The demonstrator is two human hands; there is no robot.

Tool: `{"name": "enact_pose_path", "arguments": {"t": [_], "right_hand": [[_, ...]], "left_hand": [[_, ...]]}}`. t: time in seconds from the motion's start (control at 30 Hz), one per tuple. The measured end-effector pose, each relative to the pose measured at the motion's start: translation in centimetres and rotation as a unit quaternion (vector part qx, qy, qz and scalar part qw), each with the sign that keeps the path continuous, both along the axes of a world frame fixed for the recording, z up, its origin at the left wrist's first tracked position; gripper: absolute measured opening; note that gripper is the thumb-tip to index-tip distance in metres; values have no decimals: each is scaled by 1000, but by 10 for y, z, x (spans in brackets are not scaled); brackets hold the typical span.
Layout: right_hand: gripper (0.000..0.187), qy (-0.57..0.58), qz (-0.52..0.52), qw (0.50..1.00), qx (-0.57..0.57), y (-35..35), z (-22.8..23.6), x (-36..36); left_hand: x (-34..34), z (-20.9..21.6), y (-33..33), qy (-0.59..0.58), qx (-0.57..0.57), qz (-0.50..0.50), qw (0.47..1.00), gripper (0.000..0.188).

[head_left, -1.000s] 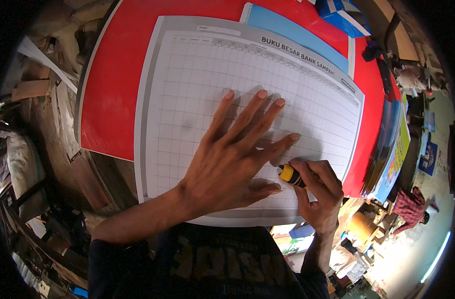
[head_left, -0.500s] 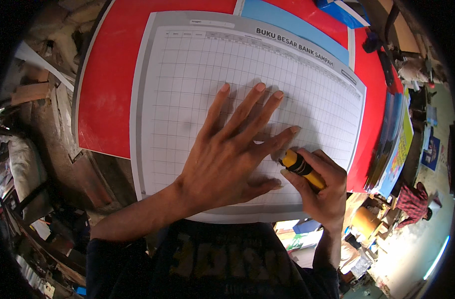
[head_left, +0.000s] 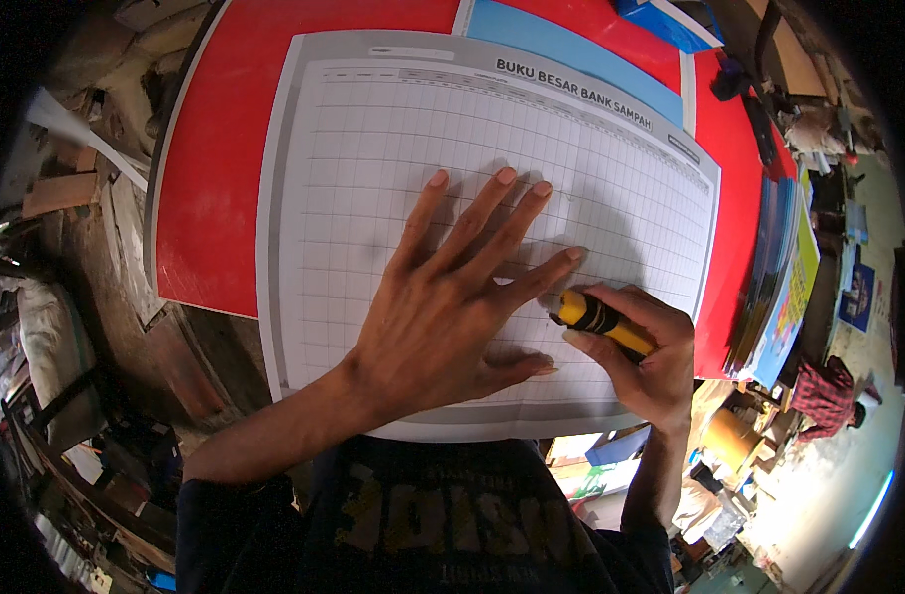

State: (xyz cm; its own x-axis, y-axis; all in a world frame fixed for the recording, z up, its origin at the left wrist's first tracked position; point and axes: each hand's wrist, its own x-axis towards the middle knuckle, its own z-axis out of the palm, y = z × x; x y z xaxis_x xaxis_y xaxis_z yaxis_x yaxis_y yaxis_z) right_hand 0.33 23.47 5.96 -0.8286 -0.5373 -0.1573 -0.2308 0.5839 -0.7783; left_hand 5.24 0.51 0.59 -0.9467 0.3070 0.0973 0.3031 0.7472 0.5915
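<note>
A large white sheet [head_left: 363, 158] printed with a grid table and a grey border lies in front of me. My left hand [head_left: 443, 287] rests flat on its middle, fingers spread and holding nothing. Just right of its thumb and index finger, my right hand [head_left: 643, 346] is closed around a yellow-and-black utility knife [head_left: 603, 319]. The knife slants over the sheet with its front end toward my left hand. Its blade is hard to make out, and whether it touches the paper I cannot tell. The rear of the handle is hidden in my palm.
Under the sheet is a red tabletop [head_left: 210, 198] with a light blue panel [head_left: 571, 49] beyond. A stack of booklets [head_left: 774, 277] stands at the right edge, a blue box [head_left: 670, 22] at the far right. Another person in a checked shirt [head_left: 821, 398] is off to the right.
The view has shifted slightly. The knife now lies a little flatter in my right hand, its front end just right of my left index finger. My left hand stays spread on the sheet.
</note>
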Motion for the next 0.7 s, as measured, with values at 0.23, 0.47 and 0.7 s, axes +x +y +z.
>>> {"name": "enact_pose_path", "arguments": {"t": [0.23,0.47,0.7], "right_hand": [[39,-47,-84,995,-35,-3,-2,12],[44,159,80,979,94,1,11,14],[46,201,146,962,117,-3,14,3]], "left_hand": [[0,2,0,9,-3,8,1000,93],[0,-6,0,38,2,12,999,92],[0,-6,0,41,-3,15,999,91]]}}
